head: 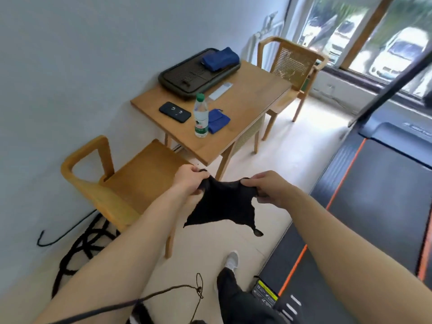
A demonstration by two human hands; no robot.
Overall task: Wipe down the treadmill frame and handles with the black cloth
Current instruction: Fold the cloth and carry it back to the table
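Observation:
A thin black cloth hangs spread out in front of me, above the floor. My left hand pinches its upper left corner and my right hand pinches its upper right corner. The lower corners dangle free. The treadmill lies to my right, a dark deck with orange stripes along its side. One black upright bar of its frame slants up toward the top right. Neither hand touches the treadmill.
A wooden table stands ahead against the wall with a dark tray, two blue cloths, a phone and a water bottle. Wooden chairs sit at both ends. Black cables lie on the floor at left.

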